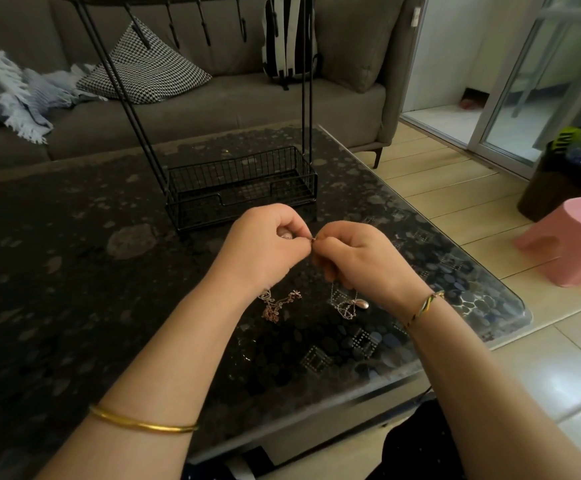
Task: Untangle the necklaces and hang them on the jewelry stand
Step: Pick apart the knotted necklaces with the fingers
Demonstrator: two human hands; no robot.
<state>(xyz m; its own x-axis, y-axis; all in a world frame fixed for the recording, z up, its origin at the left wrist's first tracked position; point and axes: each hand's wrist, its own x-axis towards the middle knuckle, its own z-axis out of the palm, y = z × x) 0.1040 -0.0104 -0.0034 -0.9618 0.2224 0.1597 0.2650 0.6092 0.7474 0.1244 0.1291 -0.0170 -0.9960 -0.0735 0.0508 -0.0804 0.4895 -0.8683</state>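
Fingers [299, 226] curled in tight on both sides, tips meeting over the table [74, 237], and between them I'm pinching one tiny bit of metal, most likely the clasp [313, 239] of the silver necklace [346, 306]. Left hand [265, 251] steadies one end, thumb tucked under. Right hand [361, 261] nips the other end, and a thin run of chain drops from under it to the table. I'm holding it raised and close in front of me, I'd say, because the piece is too small to work flat on the dark patterned top. The jewelry stand [240, 188] sits just beyond my knuckles, wire basket towards me and hooks [173, 27] bare up top, so once this one is free the hang is a short reach.

Now the chains themselves. Below my left wrist lies the rose-gold necklace [277, 306], bunched into a small knotted heap with little ornaments sticking out, resting on the table and touched by neither hand. To its right and apart from it, the silver necklace pools in loose crossing loops beside its smooth drop pendant [362, 303], under my right wrist. Both are fine and slack, the sort that snags if tugged.
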